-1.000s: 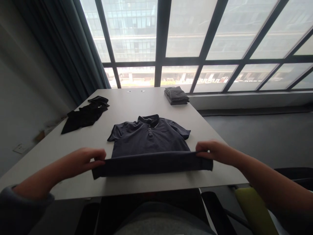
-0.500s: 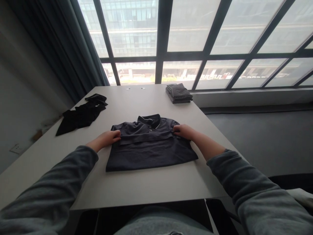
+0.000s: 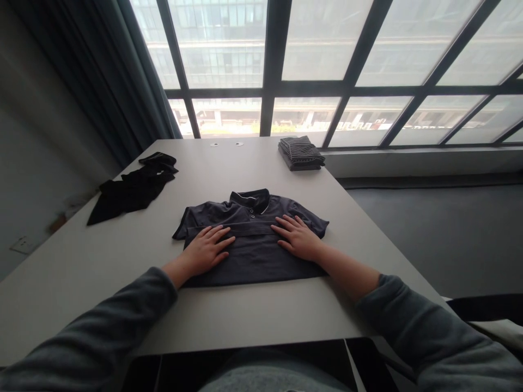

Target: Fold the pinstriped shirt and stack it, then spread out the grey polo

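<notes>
While resting left hand (image 3: 204,251) and right hand (image 3: 301,239) flat on shirt (image 3: 255,257), both spread and gripping nothing, can see it folded up below collar (image 3: 261,202) on table (image 3: 253,318); black clothes (image 3: 131,190) at left, folded stack (image 3: 301,153) far right.

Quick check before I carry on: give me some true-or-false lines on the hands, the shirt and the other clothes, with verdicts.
1. The left hand and right hand both rest on the shirt. True.
2. The left hand is clenched in a fist. False: its fingers lie spread on the shirt.
3. The shirt's collar is on the side away from the person. True.
4. The striped pile sits at the table's near edge. False: it is at the far end, toward the right.
5. The black cloth lies to the left of the shirt. True.
6. The shirt lies fully unfolded. False: its lower part is folded up over the front.
</notes>
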A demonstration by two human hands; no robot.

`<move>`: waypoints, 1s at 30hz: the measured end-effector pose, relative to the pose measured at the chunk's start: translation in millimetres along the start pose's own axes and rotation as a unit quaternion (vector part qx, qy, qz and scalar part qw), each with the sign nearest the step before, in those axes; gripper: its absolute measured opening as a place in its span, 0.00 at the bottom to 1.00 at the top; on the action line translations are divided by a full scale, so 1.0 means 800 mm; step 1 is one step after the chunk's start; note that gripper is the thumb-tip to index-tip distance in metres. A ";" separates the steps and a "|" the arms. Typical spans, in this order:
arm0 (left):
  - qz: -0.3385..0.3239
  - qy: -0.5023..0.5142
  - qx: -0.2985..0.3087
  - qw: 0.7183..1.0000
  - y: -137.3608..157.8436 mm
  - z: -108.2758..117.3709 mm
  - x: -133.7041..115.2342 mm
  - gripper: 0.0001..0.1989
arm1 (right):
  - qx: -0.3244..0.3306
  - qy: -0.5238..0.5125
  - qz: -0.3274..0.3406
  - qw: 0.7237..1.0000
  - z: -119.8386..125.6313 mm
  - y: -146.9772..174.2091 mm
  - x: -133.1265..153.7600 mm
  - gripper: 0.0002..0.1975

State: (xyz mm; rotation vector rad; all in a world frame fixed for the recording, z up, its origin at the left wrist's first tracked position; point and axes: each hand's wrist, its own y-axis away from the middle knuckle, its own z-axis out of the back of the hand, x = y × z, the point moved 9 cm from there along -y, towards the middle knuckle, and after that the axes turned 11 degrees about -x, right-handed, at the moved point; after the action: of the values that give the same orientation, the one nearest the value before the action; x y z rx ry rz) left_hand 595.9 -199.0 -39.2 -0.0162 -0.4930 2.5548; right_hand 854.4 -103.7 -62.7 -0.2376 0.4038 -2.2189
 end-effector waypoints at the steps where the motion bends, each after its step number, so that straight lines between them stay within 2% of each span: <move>1: 0.006 0.000 0.008 1.000 0.005 -0.008 0.004 0.26 | 0.004 0.001 -0.003 1.000 -0.003 0.003 0.000 0.30; 3: 0.014 0.004 0.020 1.000 0.015 -0.019 0.012 0.28 | 0.005 -0.001 -0.005 1.000 -0.002 0.009 0.001 0.30; 6: 0.009 0.011 0.034 0.999 0.028 -0.020 0.008 0.29 | 0.006 -0.008 -0.008 1.000 0.007 0.022 0.011 0.30; 14: 0.028 0.056 0.081 0.995 0.083 0.000 -0.040 0.31 | 0.018 -0.065 -0.016 0.998 0.025 0.071 0.052 0.31; 17: 0.045 0.092 0.087 0.991 0.079 0.017 -0.042 0.31 | 0.043 -0.090 -0.020 0.995 0.034 0.065 0.050 0.30; 19: 0.076 0.118 0.076 0.987 0.052 0.033 -0.031 0.30 | 0.052 -0.118 -0.029 0.991 0.045 0.043 0.043 0.26; 21: 0.117 0.124 0.046 0.984 0.006 0.051 -0.009 0.27 | 0.032 -0.147 -0.059 0.987 0.059 0.003 0.028 0.20; 24: 0.166 0.095 0.013 0.981 -0.076 0.061 0.029 0.21 | -0.017 -0.154 -0.184 0.971 0.066 -0.070 -0.016 0.14; 25: 0.210 0.082 0.014 0.974 -0.099 0.057 0.048 0.20 | -0.006 -0.158 -0.236 0.959 0.057 -0.089 -0.030 0.15; 27: 0.324 0.072 0.039 0.943 -0.132 0.037 0.089 0.20 | 0.004 -0.162 -0.319 0.934 0.034 -0.116 -0.052 0.21; 30: 0.414 0.069 0.070 0.905 -0.161 -0.001 0.124 0.27 | -0.002 -0.156 -0.367 0.917 0.002 -0.133 -0.065 0.28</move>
State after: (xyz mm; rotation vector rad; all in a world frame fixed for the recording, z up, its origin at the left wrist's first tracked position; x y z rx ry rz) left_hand 575.3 -46.8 13.4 -0.4421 -0.2699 3.3786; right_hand 811.0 -0.8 -24.1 -0.8484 0.1452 -2.8387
